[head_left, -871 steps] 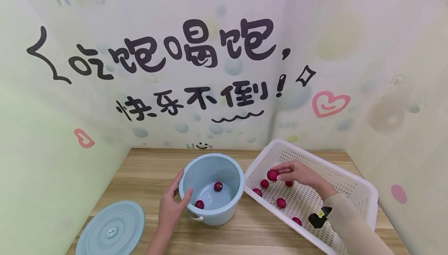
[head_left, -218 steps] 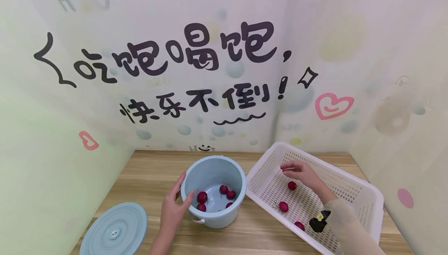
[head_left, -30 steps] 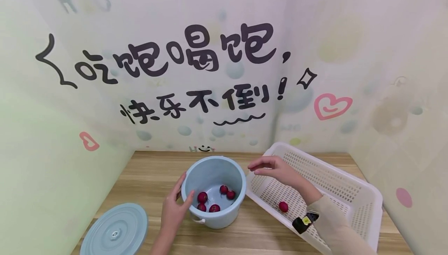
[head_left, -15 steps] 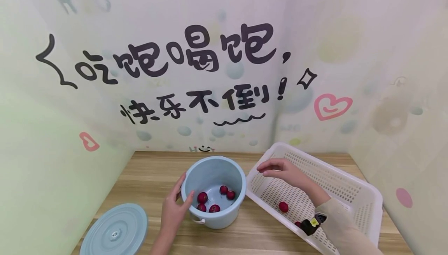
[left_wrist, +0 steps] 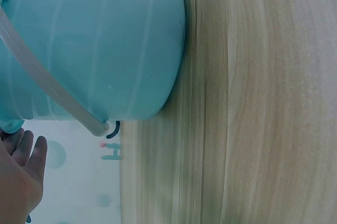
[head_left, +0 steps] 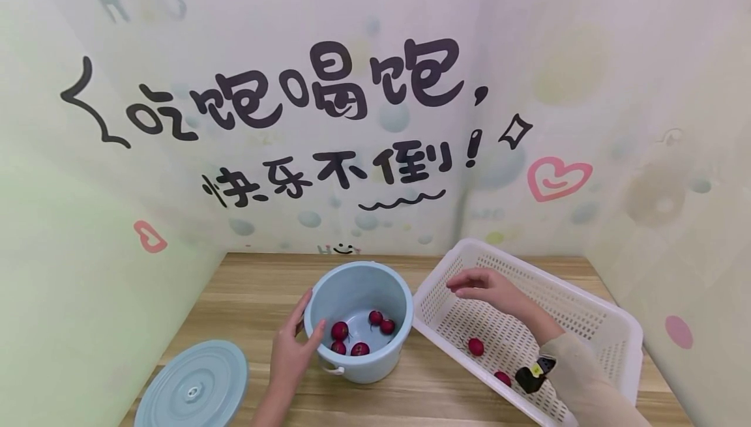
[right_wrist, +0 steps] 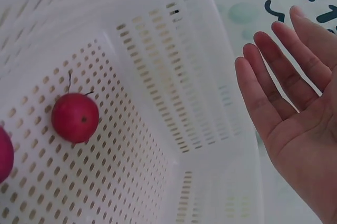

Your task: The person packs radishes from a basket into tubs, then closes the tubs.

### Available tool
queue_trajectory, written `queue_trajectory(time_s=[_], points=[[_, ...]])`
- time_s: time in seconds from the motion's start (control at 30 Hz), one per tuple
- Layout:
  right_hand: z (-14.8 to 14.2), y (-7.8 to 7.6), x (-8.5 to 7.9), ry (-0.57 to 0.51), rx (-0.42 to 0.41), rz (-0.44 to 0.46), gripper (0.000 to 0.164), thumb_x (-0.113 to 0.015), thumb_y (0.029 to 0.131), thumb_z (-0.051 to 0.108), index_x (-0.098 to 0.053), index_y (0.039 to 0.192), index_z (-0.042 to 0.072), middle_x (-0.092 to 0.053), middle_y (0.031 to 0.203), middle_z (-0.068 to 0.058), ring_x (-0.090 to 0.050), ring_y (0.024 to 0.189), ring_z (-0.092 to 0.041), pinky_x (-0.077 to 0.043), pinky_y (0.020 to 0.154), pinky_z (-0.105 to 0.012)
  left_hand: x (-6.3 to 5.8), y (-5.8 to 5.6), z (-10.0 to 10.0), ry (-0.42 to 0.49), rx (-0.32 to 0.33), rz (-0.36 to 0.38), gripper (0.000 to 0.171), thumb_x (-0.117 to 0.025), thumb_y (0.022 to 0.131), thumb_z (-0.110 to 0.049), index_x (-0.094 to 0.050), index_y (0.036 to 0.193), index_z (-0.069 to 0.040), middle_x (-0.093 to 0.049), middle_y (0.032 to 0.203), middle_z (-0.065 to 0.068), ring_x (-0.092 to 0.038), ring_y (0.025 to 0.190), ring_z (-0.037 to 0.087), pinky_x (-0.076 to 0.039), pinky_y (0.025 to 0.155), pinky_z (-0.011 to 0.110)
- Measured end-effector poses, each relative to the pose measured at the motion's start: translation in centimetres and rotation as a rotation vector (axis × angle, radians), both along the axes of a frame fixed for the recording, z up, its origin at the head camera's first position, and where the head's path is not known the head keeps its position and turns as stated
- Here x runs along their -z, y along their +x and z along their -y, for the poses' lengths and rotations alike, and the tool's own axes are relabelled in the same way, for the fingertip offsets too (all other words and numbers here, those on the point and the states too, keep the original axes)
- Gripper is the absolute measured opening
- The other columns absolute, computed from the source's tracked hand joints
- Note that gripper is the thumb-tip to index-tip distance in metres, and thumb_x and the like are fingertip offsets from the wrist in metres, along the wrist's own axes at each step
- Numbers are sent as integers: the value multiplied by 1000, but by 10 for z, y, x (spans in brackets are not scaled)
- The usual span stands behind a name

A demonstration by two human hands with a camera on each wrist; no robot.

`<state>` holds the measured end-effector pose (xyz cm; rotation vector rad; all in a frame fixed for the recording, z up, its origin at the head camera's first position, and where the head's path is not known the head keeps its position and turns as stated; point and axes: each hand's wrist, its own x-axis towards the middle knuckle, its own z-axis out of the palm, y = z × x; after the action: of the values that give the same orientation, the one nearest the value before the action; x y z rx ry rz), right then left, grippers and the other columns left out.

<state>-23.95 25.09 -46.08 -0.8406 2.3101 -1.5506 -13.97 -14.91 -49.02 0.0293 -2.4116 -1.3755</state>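
My left hand (head_left: 290,349) holds the left rim of the light blue bucket (head_left: 375,365), thumb over the edge and fingers outside. Several small red radishes (head_left: 360,349) lie on the bucket's floor. In the left wrist view, the fingers are by the bucket's lip, and the bucket (left_wrist: 105,39) stands on the table. My right hand (head_left: 489,290) hovers over the white perforated basket (head_left: 630,355), with nothing between its fingers. Below it in the basket lie a radish (head_left: 476,347) and, near the front wall, another radish (head_left: 502,379). The right wrist view shows the right palm (right_wrist: 300,150) bare.
A light blue lid (head_left: 190,391) lies on the wooden table (head_left: 258,283), left of the bucket. The basket's left corner is close beside the bucket. A printed wall (head_left: 375,153) rises behind the table. The bucket's pale handle (left_wrist: 47,79) hangs down its side.
In the last second my right hand moved right, from beside the bucket to over the basket. Over the longer span, radishes in the bucket increased and those in the basket decreased. My left hand stayed put.
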Motion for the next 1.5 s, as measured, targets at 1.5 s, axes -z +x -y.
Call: queue_trajectory(time_s=[1.5], points=[[-38, 3, 73, 160, -230, 300, 39, -70, 89, 6, -61, 122, -12, -64, 120, -33, -67, 97, -9, -57, 80, -17, 1, -1, 1, 5, 7, 9, 62, -72, 90, -20, -49, 148, -14, -51, 151, 11, -56, 132, 34, -53, 103, 46]])
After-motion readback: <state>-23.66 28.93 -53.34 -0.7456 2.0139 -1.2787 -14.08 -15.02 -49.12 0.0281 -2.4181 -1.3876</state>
